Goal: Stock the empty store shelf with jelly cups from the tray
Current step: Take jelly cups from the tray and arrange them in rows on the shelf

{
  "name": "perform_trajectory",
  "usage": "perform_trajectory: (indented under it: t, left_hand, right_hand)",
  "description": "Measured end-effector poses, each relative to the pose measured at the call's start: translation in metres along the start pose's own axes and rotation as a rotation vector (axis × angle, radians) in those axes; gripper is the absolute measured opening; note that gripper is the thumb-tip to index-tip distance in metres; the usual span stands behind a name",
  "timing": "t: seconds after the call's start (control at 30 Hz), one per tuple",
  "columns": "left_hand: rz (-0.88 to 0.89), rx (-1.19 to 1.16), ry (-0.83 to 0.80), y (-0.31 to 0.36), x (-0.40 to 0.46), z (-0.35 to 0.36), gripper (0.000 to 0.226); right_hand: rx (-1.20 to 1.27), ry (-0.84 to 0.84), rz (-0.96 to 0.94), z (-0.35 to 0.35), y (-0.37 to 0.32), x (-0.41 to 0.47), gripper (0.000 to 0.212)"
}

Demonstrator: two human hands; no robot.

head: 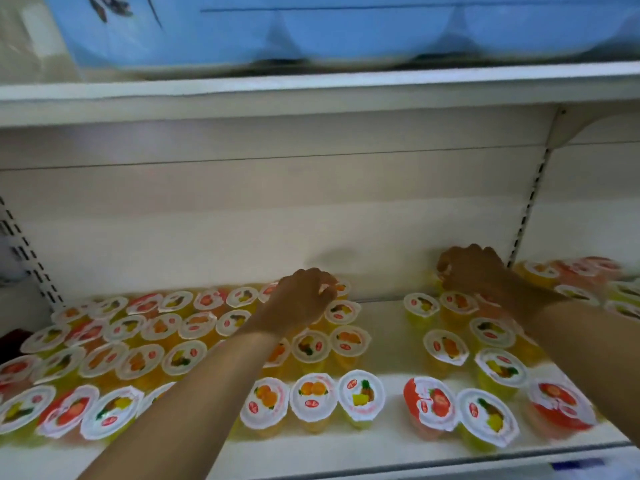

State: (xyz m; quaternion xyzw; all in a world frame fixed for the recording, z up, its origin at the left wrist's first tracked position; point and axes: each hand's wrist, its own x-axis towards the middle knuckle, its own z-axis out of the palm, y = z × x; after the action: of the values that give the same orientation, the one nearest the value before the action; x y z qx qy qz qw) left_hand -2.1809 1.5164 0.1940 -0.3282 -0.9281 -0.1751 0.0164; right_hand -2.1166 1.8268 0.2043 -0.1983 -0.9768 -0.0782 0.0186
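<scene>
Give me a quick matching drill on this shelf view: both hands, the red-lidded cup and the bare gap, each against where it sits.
Things:
1. left hand
2. right hand
3. red-lidded cup
4. bare gap

Places:
A. front row, right group
B. back of the shelf, far right
C. between the two cup groups
D. back row of the left group

Pairs: 1-D, 2-B, 3-A, 4-C

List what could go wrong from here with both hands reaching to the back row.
1. The left forearm crosses low over packed foil-lidded jelly cups and might topple some.
2. The right hand grips a cup at the back; its forearm could nudge the yellow pineapple cup beside it.
3. The front row sits near the white shelf edge; a bump may push cups off.
</scene>
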Motion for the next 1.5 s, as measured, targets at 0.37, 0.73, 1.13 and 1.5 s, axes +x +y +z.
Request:
perform_trajectory:
  t: [0.37,0.73,1.13,1.5]
  left_hand:
    - [-0.015,0.086,-0.095,0.002,0.011,0.009,0.038]
    - [-0.016,0.061,-0.087,0.006,0.012,0.008,0.038]
    - [0.019,0.01,-0.056,0.003,0.009,0.01,0.038]
    - [0.141,-0.122,-0.009,0.004,-0.021,0.008,0.022]
  right_hand:
    - [0.221,-0.027,-0.07,-0.004,-0.019,0.015,0.03]
    - [0.479,0.048,-0.361,0.001,-0.112,-0.001,0.028]
    - [0.63,0.072,-0.33,0.006,-0.101,-0.007,0.035]
    - [0.288,-0.204,-0.236,-0.013,-0.038,-0.038,0.057]
